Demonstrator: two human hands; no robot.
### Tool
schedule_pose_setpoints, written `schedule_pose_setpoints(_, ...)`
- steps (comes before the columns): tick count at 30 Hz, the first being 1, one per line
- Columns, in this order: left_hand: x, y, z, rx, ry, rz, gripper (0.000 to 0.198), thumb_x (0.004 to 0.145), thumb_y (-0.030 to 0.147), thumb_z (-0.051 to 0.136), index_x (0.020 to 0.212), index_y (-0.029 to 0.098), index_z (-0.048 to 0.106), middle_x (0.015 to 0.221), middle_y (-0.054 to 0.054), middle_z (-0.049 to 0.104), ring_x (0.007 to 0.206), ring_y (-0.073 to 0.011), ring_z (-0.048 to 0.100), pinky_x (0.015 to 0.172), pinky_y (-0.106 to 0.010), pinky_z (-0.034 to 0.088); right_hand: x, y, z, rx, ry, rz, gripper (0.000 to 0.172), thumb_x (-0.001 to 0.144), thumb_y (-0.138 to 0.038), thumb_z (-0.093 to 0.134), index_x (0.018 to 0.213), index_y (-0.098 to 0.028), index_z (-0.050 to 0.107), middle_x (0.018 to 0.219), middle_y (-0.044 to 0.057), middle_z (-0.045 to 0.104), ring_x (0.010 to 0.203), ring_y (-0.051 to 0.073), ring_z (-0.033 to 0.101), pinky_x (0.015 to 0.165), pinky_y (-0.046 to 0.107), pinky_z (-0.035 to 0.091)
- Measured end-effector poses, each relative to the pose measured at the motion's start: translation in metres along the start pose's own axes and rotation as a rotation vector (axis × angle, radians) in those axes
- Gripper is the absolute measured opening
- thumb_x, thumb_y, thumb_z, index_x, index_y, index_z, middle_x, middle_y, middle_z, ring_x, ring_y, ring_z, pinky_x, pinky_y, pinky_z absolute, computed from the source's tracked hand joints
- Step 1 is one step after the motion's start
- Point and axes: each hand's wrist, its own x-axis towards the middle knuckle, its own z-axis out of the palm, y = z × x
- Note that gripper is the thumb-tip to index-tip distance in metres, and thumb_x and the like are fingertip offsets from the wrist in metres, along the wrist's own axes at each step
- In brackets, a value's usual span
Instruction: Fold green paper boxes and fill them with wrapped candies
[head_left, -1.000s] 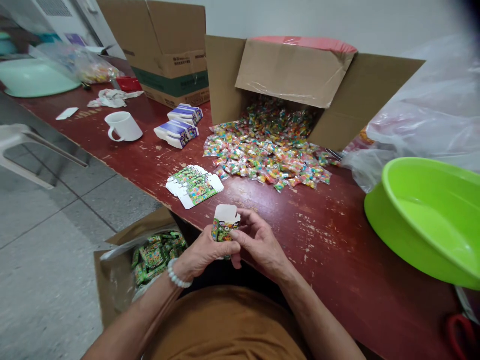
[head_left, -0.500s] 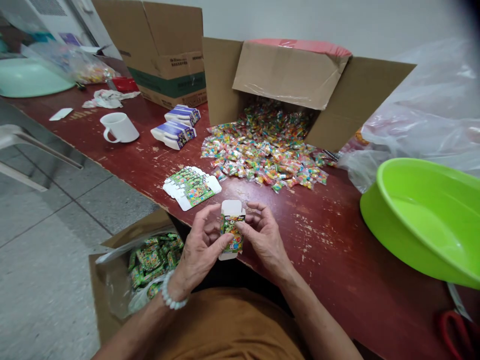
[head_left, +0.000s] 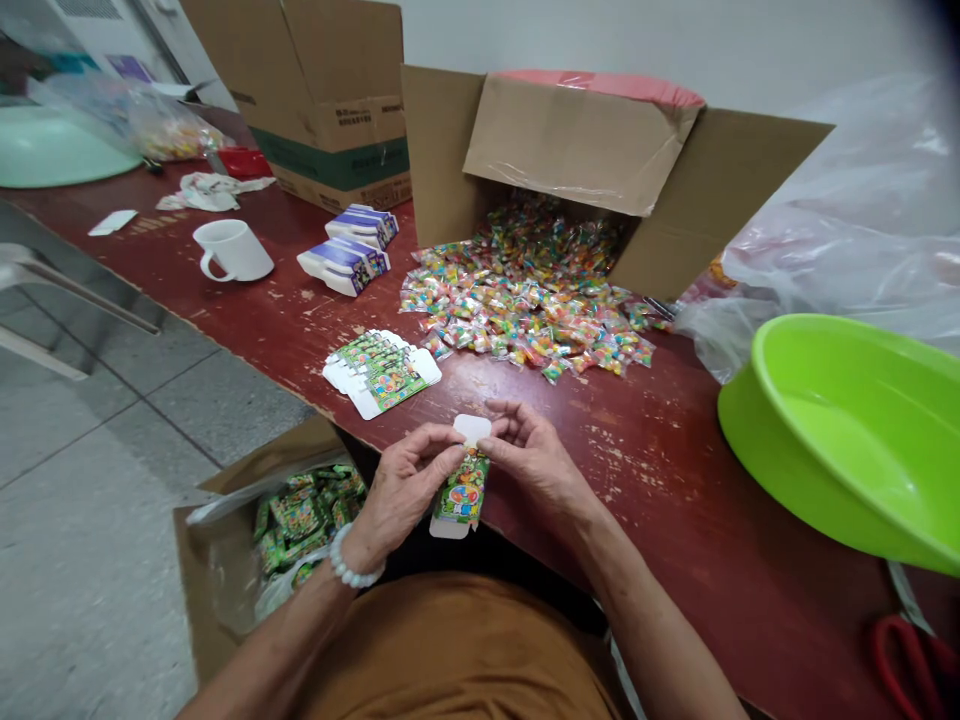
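Observation:
Between my two hands, at the table's front edge, is a small green printed candy box [head_left: 461,490] with white flaps sticking out at its top and bottom. My left hand [head_left: 409,480] pinches its upper left side with thumb and fingers. At the upper right edge, my right hand [head_left: 536,460] grips it, thumb in front and fingers behind. Just beyond lies a fanned stack of flat green boxes [head_left: 382,370]. Farther back, a heap of wrapped candies [head_left: 525,310] spills out of a cardboard carton [head_left: 577,150].
Below left, an open carton [head_left: 199,590] holds several filled green boxes [head_left: 300,515]. A lime-green basin [head_left: 757,440] and red-handled scissors [head_left: 911,655] are on the right. A white mug [head_left: 236,252] and purple box bundles [head_left: 345,262] stand at back left.
Both hands have shifted up along the box to its top end. The box now tilts, its lower end swung a little left and toward me.

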Motion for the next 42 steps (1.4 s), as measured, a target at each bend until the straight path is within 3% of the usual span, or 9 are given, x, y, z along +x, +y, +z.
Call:
schedule_pose_setpoints(6,-0.001,-0.005,0.004,-0.277,0.056,-0.107,0.042,0.067,0.033,0.088,0.095,0.022,0.059,0.076,0.005,0.066,0.067,-0.0108,0.062,0.066,-0.021,0.051,-0.006,0.000,0.000,-0.375,-0.019,-0.273,0.012,0.084,-0.032,0.070,0.079,-0.021,0.073,0.077,0.002,0.066,0.075,0.017,0.061,0.070,0.030,0.050)
schedule_pose_setpoints(9,-0.003,-0.005,0.006,-0.409,-0.115,-0.318,0.049,0.075,0.049,0.080,0.108,0.021,0.056,0.080,0.001,0.069,0.065,-0.0143,0.067,0.061,-0.025,0.055,-0.010,0.001,0.001,-0.374,0.044,-0.327,0.010,0.086,-0.028,0.067,0.083,-0.022,0.073,0.077,0.001,0.064,0.069,0.015,0.060,0.065,0.028,0.049)
schedule_pose_setpoints(13,-0.004,-0.009,0.011,-0.441,-0.240,-0.484,0.057,0.087,0.066,0.056,0.120,0.019,0.058,0.071,-0.003,0.067,0.046,-0.0170,0.064,0.042,-0.025,0.049,-0.012,0.002,0.002,-0.434,-0.070,-0.350,0.014,0.091,-0.032,0.064,0.091,-0.022,0.074,0.087,0.004,0.070,0.074,0.017,0.065,0.069,0.030,0.052)
schedule_pose_setpoints(16,-0.002,-0.012,0.014,-0.437,-0.198,-0.482,0.059,0.091,0.065,0.049,0.131,0.022,0.055,0.071,-0.002,0.067,0.041,-0.0149,0.061,0.039,-0.023,0.046,-0.008,0.001,0.003,-0.382,-0.111,-0.276,0.019,0.091,-0.036,0.065,0.081,-0.021,0.071,0.088,0.005,0.074,0.072,0.016,0.067,0.074,0.032,0.054)
schedule_pose_setpoints(19,0.001,-0.012,0.016,-0.381,-0.207,-0.432,0.065,0.092,0.069,0.043,0.134,0.020,0.056,0.071,-0.003,0.066,0.041,-0.0124,0.059,0.040,-0.021,0.044,-0.003,0.000,0.004,-0.233,-0.130,-0.095,0.019,0.086,-0.038,0.070,0.085,-0.019,0.070,0.086,0.003,0.075,0.051,0.010,0.062,0.056,0.026,0.052)
schedule_pose_setpoints(25,0.001,-0.012,0.012,-0.273,-0.300,-0.330,0.072,0.092,0.072,0.036,0.130,0.016,0.061,0.074,-0.006,0.068,0.043,-0.0114,0.057,0.042,-0.020,0.043,-0.002,-0.007,0.008,0.048,-0.150,0.130,0.026,0.078,-0.039,0.078,0.087,-0.016,0.069,0.069,0.001,0.072,0.043,0.011,0.062,0.044,0.022,0.049)
schedule_pose_setpoints(31,0.003,-0.016,0.011,-0.170,-0.291,-0.308,0.076,0.092,0.072,0.036,0.120,0.008,0.067,0.055,-0.004,0.061,0.039,-0.0115,0.054,0.040,-0.019,0.041,-0.005,-0.005,0.011,0.005,-0.118,0.021,0.024,0.077,-0.038,0.077,0.078,-0.016,0.067,0.089,0.005,0.075,0.044,0.010,0.062,0.043,0.022,0.050)
schedule_pose_setpoints(36,0.005,-0.017,0.008,-0.162,-0.303,-0.300,0.071,0.093,0.068,0.040,0.129,0.012,0.062,0.065,-0.005,0.065,0.041,-0.0111,0.056,0.041,-0.019,0.042,-0.003,-0.004,0.006,0.039,-0.180,0.041,0.026,0.080,-0.039,0.075,0.075,-0.018,0.061,0.101,0.005,0.074,0.046,0.009,0.062,0.045,0.025,0.051)
schedule_pose_setpoints(42,0.003,-0.021,0.010,-0.210,-0.230,-0.343,0.066,0.093,0.066,0.044,0.136,0.017,0.055,0.068,-0.003,0.064,0.043,-0.0121,0.057,0.040,-0.020,0.044,-0.013,-0.004,0.009,-0.428,-0.184,-0.296,0.017,0.094,-0.028,0.060,0.080,-0.020,0.066,0.099,0.005,0.071,0.083,0.015,0.066,0.081,0.031,0.054)
